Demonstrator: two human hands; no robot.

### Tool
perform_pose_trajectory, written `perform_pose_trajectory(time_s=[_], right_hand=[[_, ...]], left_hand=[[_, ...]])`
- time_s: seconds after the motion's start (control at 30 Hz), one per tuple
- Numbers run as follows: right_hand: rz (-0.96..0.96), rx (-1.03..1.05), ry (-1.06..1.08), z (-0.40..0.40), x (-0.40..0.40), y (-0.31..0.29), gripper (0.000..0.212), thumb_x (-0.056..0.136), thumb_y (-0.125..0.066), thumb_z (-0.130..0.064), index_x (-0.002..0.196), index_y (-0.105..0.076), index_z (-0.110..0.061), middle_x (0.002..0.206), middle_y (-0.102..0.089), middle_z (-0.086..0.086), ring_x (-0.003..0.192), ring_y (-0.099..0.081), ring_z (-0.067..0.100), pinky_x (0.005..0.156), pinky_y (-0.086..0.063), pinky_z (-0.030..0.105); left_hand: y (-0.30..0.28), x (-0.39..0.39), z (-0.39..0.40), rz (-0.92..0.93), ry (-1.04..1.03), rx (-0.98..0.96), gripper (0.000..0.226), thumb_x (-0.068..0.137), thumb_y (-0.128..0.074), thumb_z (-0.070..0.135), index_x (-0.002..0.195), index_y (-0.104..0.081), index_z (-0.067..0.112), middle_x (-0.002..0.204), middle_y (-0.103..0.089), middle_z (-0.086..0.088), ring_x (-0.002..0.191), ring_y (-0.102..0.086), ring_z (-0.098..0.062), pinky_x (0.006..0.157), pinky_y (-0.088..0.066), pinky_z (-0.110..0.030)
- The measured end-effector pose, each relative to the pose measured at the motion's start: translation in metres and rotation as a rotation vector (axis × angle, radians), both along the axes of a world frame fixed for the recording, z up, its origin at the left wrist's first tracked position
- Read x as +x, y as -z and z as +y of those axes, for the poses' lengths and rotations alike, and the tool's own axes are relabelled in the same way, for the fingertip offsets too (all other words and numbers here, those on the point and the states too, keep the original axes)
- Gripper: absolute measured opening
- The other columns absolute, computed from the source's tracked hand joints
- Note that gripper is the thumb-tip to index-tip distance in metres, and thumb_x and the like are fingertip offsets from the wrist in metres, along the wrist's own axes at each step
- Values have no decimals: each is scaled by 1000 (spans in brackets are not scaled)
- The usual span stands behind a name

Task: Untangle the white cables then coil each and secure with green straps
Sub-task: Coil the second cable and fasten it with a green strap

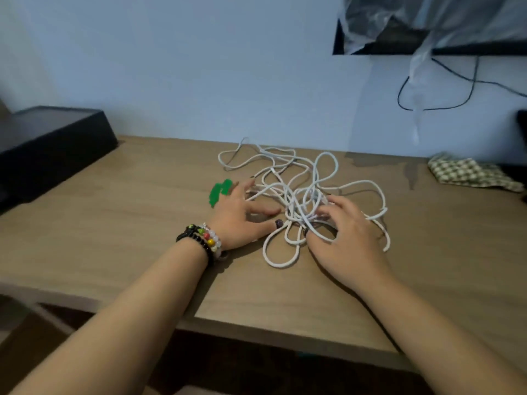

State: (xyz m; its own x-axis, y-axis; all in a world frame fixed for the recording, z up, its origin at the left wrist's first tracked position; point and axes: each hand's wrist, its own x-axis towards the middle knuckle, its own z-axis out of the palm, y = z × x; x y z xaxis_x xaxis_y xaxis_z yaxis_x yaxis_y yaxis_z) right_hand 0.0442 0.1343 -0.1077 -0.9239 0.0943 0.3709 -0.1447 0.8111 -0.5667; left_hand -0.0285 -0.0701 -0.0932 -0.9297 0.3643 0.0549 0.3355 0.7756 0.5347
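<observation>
Wooden desk point(119, 223) against a pale wall is carrying the white cables point(299, 195), lying mid-desk in one knotted heap, green straps point(219, 192) just left of it. Left hand point(242, 218) is resting spread at the heap's edge, gripping nothing; right hand point(348, 235) is lying over the knot, fingers bent among loops, grip unclear. Untangling looks barely begun; next, probably pinching one strand and teasing it free.

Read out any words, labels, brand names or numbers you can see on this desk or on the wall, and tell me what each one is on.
None: no text can be read anywhere in this view.
The black box, the green straps, the white cables, the checked cloth and the beaded bracelets show no print.
The plastic-covered dark panel on the wall shows no lettering either.
</observation>
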Motion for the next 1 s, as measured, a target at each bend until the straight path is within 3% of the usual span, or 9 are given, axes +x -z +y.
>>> perform_pose_trajectory(time_s=[0.2,0.33,0.47,0.57,0.63,0.7,0.77,0.87,1.0], right_hand=[[-8,95,187,-12,33,-12,58,83,-57,-54,134,-48,-26,160,-10,-10,135,-39,25,100,-43,39],[26,272,295,-18,49,-17,60,86,-52,-56,134,-48,-20,157,-19,4,131,-41,33,92,-45,42],[205,459,263,-24,66,-13,42,77,-68,-40,105,-64,-9,119,-54,18,93,-59,39,59,-51,40],[309,594,101,-22,70,-12,33,74,-74,-35,91,-63,-10,96,-57,12,67,-61,32,44,-39,29],[301,638,-134,-21,67,-14,31,83,-68,-39,102,-65,-14,103,-55,8,69,-61,29,50,-38,28],[131,567,-244,-20,62,-14,37,88,-58,-49,114,-63,-24,118,-49,1,88,-60,23,66,-46,32],[12,415,-203,-17,54,-10,38,84,-58,-55,109,-64,-27,123,-43,-7,101,-54,15,80,-46,33],[5,215,-110,-12,43,-3,25,80,-65,-42,100,-65,-27,123,-42,-9,109,-50,13,90,-44,30],[-10,216,75,-3,29,0,30,81,-60,-25,109,-67,-18,133,-46,-4,123,-45,18,103,-39,33]], left_hand=[[6,31,2,67,18,-88,32,90,-58,53,119,-66,44,163,-9,8,150,-3,-23,119,-1,-43],[13,54,5,128,-26,-85,29,93,-55,49,120,-65,46,164,-5,5,149,-4,-31,119,0,-46],[11,70,8,214,-79,-30,20,91,-63,38,108,-74,34,159,-24,-3,144,-21,-33,119,-15,-41],[12,75,9,349,-84,69,10,86,-71,25,91,-78,20,138,-50,-9,130,-42,-28,108,-33,-35],[14,75,10,403,-96,99,9,85,-72,19,85,-77,12,124,-56,-10,121,-47,-28,99,-38,-34],[15,75,11,422,-99,79,9,85,-70,15,84,-75,7,119,-55,-10,115,-49,-28,96,-40,-36],[17,72,12,442,-106,82,9,86,-67,10,84,-72,3,119,-54,-11,114,-48,-29,96,-41,-38],[18,68,13,460,-115,139,10,88,-60,2,87,-66,-5,121,-52,-18,113,-48,-32,95,-40,-35],[12,64,15,367,-137,137,16,97,-45,4,103,-58,-2,120,-49,-16,108,-47,-33,91,-34,-35]])
